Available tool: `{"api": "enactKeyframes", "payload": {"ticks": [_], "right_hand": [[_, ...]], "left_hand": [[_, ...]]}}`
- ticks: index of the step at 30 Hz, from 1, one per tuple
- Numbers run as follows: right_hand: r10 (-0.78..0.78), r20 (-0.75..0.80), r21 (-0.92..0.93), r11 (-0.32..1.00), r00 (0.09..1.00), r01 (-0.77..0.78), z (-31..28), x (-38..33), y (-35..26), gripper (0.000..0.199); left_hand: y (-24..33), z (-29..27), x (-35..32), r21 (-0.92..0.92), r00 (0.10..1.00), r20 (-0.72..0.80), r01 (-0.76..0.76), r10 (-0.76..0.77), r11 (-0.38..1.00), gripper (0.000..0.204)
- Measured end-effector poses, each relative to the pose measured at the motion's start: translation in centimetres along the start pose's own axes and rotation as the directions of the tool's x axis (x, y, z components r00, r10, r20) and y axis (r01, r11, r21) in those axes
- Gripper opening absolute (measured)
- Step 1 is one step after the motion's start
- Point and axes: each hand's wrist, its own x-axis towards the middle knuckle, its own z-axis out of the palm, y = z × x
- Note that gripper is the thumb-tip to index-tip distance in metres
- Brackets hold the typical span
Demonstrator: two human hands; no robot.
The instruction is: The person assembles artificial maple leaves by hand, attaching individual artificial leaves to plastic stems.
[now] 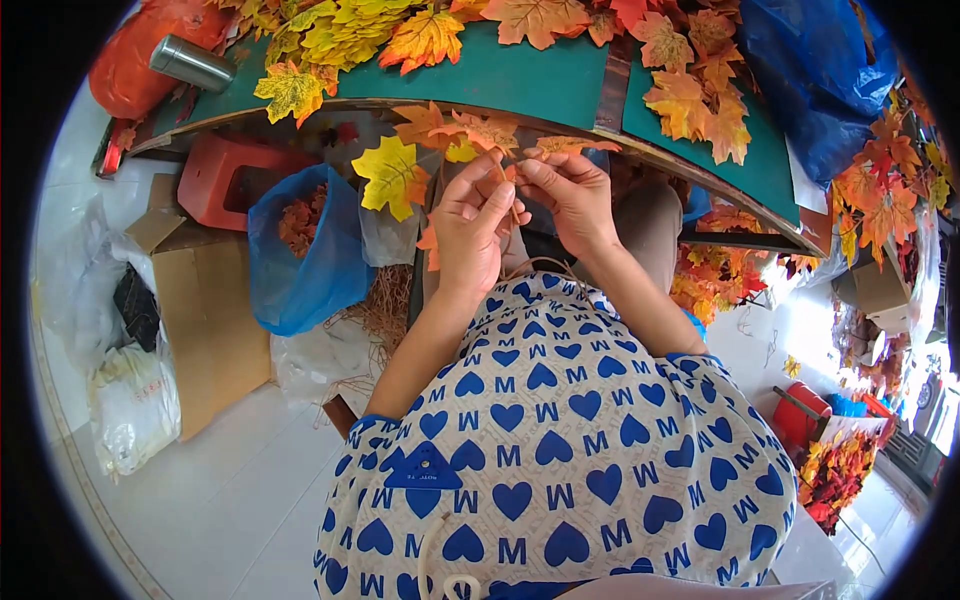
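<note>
The green table (500, 70) is holding big leaf heaps (365, 30) along its far side, prob. so the near edge is giving the hands room. A blue bag (300, 300) is standing open at the person's left w/ orange bits inside, prob. for easy reach. The L hand (470, 215) and R hand (578, 205) are meeting near the table edge, thumbs and pointers nearly closed, both pinching the orange leaf sprig (508, 173), prob. b/c its stem is so thin. A yellow leaf (390, 178) is hanging just beside the L hand.
</note>
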Motion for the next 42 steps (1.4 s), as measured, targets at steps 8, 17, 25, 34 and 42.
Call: {"api": "enactKeyframes", "payload": {"ticks": [8,17,25,34,42], "right_hand": [[0.051,-0.038,0.17,0.985,0.998,-0.044,0.3,-0.6,0.2,0.007],[0.075,-0.043,0.194,0.979,0.996,-0.066,0.1,-0.7,0.5,0.003],[0.057,-0.006,0.181,0.982,0.998,-0.055,0.0,-0.7,0.8,0.004],[0.2,0.001,0.329,0.925,0.98,-0.189,-0.7,-0.5,1.3,0.012],[0.176,-0.02,0.323,0.933,0.984,-0.16,-0.8,-0.6,1.6,0.012]], "left_hand": [[-0.9,0.2,0.2,-0.013,1.0,-0.003,-0.009,0.009,1.0,0.036],[-1.4,0.0,0.3,-0.034,0.999,-0.033,-0.012,0.01,0.999,0.038],[-1.5,-0.1,0.4,-0.027,0.999,-0.042,-0.012,0.011,1.0,0.039],[-1.7,-0.5,0.7,-0.052,1.0,0.015,-0.002,0.003,0.999,0.041],[-1.8,-0.4,0.6,-0.022,0.999,0.036,0.002,-0.002,1.0,0.041]]}}
